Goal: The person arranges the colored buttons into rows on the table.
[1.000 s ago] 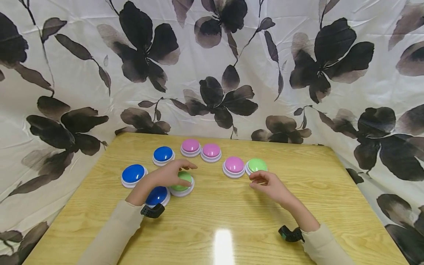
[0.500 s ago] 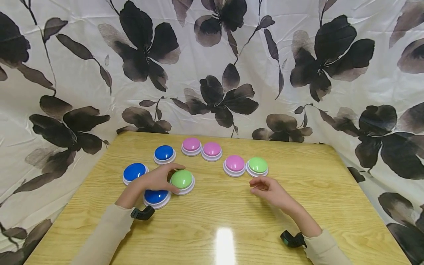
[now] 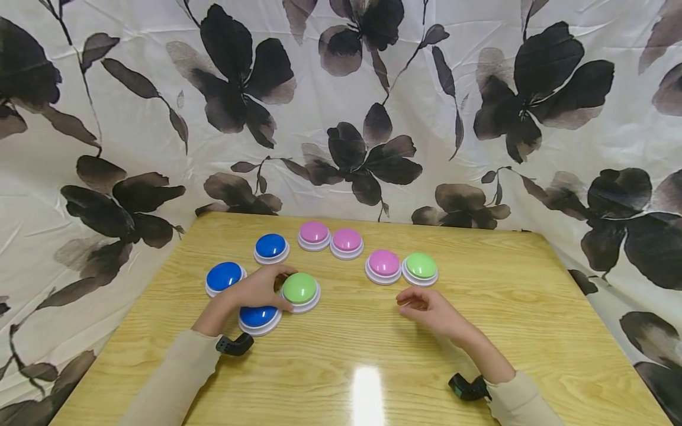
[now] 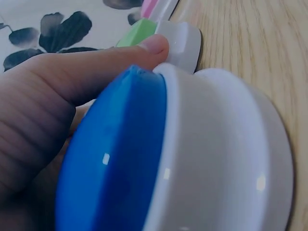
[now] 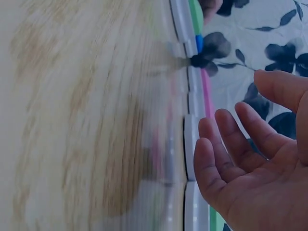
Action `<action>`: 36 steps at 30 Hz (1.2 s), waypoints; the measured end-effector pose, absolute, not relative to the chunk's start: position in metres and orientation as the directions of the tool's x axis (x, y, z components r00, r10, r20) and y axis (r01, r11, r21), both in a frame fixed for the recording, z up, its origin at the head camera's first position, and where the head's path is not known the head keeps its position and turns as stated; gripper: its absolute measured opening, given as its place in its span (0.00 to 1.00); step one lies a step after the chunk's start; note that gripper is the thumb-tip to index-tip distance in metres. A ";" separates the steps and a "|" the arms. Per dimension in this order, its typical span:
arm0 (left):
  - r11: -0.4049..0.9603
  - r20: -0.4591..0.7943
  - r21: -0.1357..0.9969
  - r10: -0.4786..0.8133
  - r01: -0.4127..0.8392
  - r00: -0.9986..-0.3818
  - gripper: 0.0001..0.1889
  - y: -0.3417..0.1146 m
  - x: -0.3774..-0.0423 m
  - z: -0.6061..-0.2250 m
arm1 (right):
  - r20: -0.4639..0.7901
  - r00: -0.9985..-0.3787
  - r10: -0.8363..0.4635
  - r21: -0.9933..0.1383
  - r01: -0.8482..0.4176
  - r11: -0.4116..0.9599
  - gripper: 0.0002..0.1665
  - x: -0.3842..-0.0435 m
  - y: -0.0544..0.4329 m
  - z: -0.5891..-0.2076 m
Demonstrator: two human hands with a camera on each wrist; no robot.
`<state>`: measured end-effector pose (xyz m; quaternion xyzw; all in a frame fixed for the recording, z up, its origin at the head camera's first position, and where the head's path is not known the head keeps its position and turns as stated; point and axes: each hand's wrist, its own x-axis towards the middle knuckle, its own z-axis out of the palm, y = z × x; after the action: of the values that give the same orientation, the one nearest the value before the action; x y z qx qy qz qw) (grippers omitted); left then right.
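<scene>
My left hand (image 3: 258, 289) grips a green push button (image 3: 299, 287) by its left side, fingers behind it and thumb at the front. In the left wrist view the thumb (image 4: 154, 44) rests against the white base of that green button (image 4: 180, 41). Just under the hand sits a blue button (image 3: 258, 317), large in the left wrist view. Two more blue buttons, one at the left (image 3: 224, 276) and another farther back (image 3: 270, 245), stand nearby. My right hand (image 3: 428, 305) hovers with loosely bent fingers, holding nothing, in front of a second green button (image 3: 421, 265) and a pink button (image 3: 384, 263).
Two pink buttons, the left one (image 3: 314, 232) and the right one (image 3: 347, 240), stand side by side at the back. All buttons have round white bases. A floral curtain (image 3: 298, 106) hangs behind the wooden table (image 3: 319, 378).
My left hand has come down from over the green button to its left side and now holds it. The right hand has drawn slightly away from the second green button.
</scene>
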<state>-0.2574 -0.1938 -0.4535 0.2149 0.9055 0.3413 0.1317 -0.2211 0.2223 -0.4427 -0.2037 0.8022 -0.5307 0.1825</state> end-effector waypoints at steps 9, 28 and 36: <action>0.674 -0.087 0.665 0.496 0.321 -0.864 0.43 -0.175 -0.253 -0.454 | -0.080 -0.823 -0.562 -0.933 -0.136 0.333 0.20 -0.216 0.209 -0.445; 0.697 -0.097 0.666 0.435 0.266 -0.895 0.42 -0.122 -0.243 -0.443 | 0.002 -0.829 -0.559 -0.882 -0.264 0.390 0.20 -0.226 0.177 -0.428; 0.588 -0.006 0.769 0.400 0.252 -0.917 0.40 -0.108 -0.232 -0.459 | 0.037 -0.850 -0.526 -0.872 -0.284 0.398 0.23 -0.230 0.174 -0.436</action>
<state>-0.2318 -0.1078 -0.4591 0.1838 0.8865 0.4153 0.0893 -0.2301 0.1744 -0.4361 -0.2448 0.8270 -0.4909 0.1232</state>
